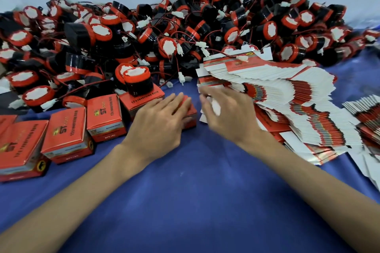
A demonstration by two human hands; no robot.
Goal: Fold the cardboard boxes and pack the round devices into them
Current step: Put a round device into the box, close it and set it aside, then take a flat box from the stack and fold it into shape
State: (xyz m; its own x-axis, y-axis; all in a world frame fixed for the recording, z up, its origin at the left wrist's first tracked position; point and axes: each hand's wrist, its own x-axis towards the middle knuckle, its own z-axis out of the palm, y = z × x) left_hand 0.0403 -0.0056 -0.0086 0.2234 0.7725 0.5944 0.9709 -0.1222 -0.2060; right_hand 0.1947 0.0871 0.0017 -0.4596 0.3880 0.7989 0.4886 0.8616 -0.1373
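Two hands: left hand point(162, 117) rests straight-fingered on a folded red box point(191, 111), right hand point(228, 115) (blurred, grip unreadable) meets the flat-carton stack point(287, 104) at 2 o'clock.

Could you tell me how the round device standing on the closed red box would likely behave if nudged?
The round device stands on its flat end, so it probably slides rather than tips. Knocked onto its curved side, it would likely roll off the red box.
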